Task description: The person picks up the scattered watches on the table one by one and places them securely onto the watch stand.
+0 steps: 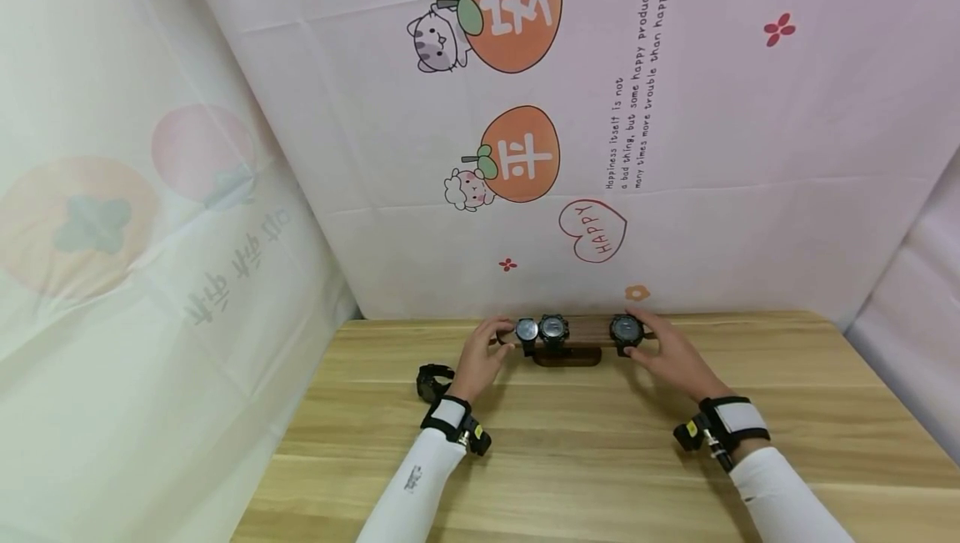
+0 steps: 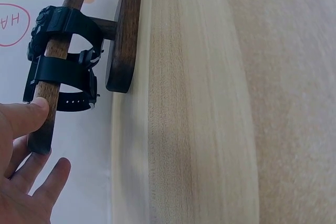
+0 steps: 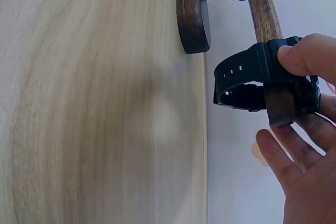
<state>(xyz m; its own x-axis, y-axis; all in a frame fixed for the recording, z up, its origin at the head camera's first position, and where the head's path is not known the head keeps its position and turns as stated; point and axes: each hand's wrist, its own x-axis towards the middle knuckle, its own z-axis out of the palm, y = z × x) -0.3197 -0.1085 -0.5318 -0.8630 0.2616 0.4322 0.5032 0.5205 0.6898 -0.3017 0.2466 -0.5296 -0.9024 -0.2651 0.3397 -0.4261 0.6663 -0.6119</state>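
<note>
Three black watches sit strapped around the bar of a dark wooden stand [image 1: 589, 331], which stands at the far edge of a wood-grain table [image 1: 570, 468], near a printed white cloth [image 1: 750, 193]. Two of them, the leftmost watch [image 1: 527, 329] and the middle watch [image 1: 554, 328], sit side by side toward the bar's left end; the right watch [image 1: 626, 329] is apart from them, close to the other end. The person's left hand [image 1: 478, 364] grips the left tip of the bar, thumb pressed on one face and fingers behind, one finger extended free. The right hand [image 1: 671, 359] pinches the right watch, its thumb on the strap beside the case and its fingers reaching behind. A loose watch [image 1: 431, 384] lies on the table just beside the left wrist. White sleeves [image 1: 416, 476] cover both forearms, and a strapped-on camera [image 1: 477, 436] sits at the left wrist.
</note>
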